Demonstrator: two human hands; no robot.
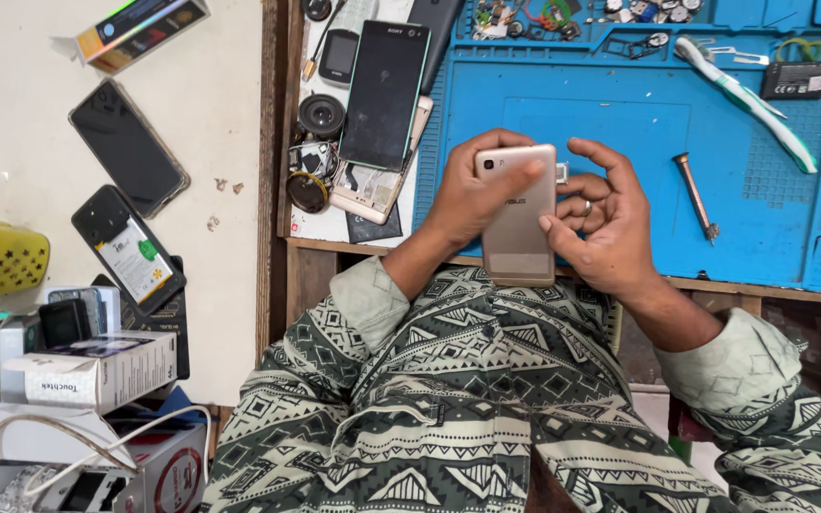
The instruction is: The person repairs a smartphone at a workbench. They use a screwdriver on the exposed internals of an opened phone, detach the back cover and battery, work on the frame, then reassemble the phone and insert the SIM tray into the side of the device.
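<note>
A gold smartphone [519,220] is held back side up over the front edge of a blue work mat [639,123]. My left hand [472,195] wraps its left side, with the index finger lying across the top near the camera. My right hand [601,223] touches the phone's right edge with thumb and fingers, where a small tray-like piece [562,172] sticks out near the top. A ring sits on one right finger.
A screwdriver [695,196] and a white-green toothbrush [748,98] lie on the mat. Left of it are a black phone [384,93], a disassembled phone [368,193] and round parts. Two phones [128,147] lie on the white floor, with boxes [97,370] and a yellow basket [2,256] at left.
</note>
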